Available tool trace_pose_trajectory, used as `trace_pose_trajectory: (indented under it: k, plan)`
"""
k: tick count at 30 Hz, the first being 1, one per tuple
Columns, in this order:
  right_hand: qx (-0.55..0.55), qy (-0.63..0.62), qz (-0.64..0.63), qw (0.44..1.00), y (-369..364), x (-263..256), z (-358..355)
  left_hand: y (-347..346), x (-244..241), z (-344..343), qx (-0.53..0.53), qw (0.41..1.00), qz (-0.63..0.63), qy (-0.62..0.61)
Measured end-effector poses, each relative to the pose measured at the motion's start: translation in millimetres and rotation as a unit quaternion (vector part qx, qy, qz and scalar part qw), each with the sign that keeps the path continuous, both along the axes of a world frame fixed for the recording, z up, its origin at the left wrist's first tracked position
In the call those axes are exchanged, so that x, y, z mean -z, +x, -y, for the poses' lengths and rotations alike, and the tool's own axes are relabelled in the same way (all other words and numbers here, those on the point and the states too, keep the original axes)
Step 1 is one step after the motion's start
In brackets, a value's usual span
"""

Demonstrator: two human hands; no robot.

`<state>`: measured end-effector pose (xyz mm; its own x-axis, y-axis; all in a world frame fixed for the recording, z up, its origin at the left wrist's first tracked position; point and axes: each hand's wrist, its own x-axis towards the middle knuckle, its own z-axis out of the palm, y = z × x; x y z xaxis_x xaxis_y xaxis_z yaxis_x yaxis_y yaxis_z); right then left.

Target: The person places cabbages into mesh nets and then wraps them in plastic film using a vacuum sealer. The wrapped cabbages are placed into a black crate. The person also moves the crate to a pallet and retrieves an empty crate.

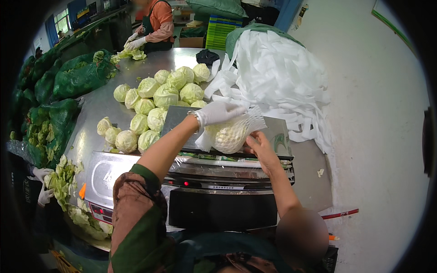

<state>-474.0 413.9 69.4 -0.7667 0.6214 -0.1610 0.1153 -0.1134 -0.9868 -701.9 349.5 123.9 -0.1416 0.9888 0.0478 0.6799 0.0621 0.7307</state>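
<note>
A pale cabbage (228, 138) in a white foam net sleeve is between my two hands, over the flat metal top of a film-wrapping machine (218, 179). My left hand (222, 113), in a white glove, lies across the upper side of the sleeve; its fingertips are partly lost against the white net. Bare, my right hand (260, 145) is at the sleeve's lower right side, fingers bent around the edge of the cabbage. Just left of the machine's top, several trimmed cabbages (166, 96) rest in a loose group on the metal table.
White foam net sleeves (280, 71) form a large heap at the right. A digital scale (111, 174) stands left of the wrapper. Green mesh sacks (82, 76) line the left side. A co-worker (158, 25) handles leaves at the far edge; another person's gloved hands (44, 186) hold leaves at left.
</note>
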Motion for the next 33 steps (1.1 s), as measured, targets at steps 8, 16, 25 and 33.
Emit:
trace_pose_trajectory:
  k: [8, 16, 25, 33]
  plan:
    - [-0.041, 0.11, 0.021, 0.993, -35, 7, 7, -1, 54, 56, -0.06, 0.964, 0.241, 0.096]
    - [-0.034, 0.309, 0.087, 0.946, 7, 10, 5, -11, 40, 82, -0.177, 0.964, 0.154, 0.129]
    - [-0.172, 0.536, 0.188, 0.805, 109, -29, -19, -17, 44, 205, -0.074, 0.96, -0.246, 0.107]
    - [-0.247, 0.751, 0.126, 0.599, 94, -20, -33, -34, 45, 215, 0.141, 0.863, -0.485, 0.006]
